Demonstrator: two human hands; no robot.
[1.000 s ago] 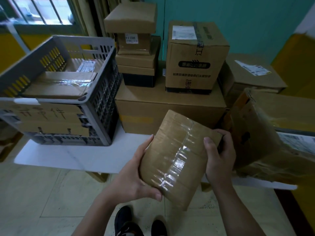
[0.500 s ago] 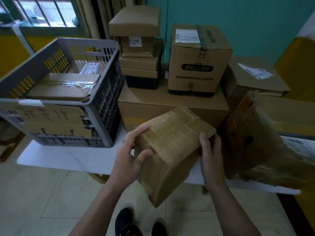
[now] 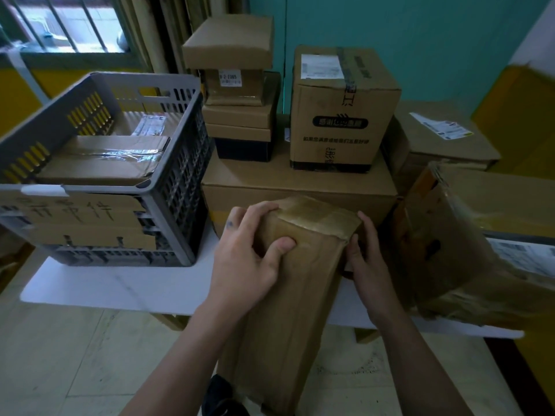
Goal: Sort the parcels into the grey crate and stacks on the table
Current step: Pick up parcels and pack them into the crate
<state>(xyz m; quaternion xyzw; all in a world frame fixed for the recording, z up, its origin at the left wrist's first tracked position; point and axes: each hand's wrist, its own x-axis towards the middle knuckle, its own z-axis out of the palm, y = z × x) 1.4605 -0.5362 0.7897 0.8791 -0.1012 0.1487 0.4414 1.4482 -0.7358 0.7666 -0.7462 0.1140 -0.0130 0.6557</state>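
I hold a brown taped parcel (image 3: 288, 310) in front of me, over the near edge of the white table (image 3: 126, 286). My left hand (image 3: 249, 253) grips its upper left corner, thumb pressed on the near face. My right hand (image 3: 369, 265) holds its right side, fingers partly hidden behind it. The grey crate (image 3: 177, 163) stands at the left on the table with a flat taped parcel (image 3: 102, 160) and a labelled one inside. Stacked boxes (image 3: 240, 115) and a tall printed box (image 3: 342, 109) rest on a wide flat box (image 3: 300, 187) behind the parcel.
A crumpled, plastic-wrapped carton (image 3: 468, 241) lies at the right, close to my right hand. Another labelled box (image 3: 441, 142) sits behind it. A cardboard sign with handwriting covers the crate's front. Tiled floor and my shoes (image 3: 222, 397) show below the table edge.
The parcel has been turned end over end in my hands, its taped end now pointing up and away. My left hand shifted from its side to the top corner.
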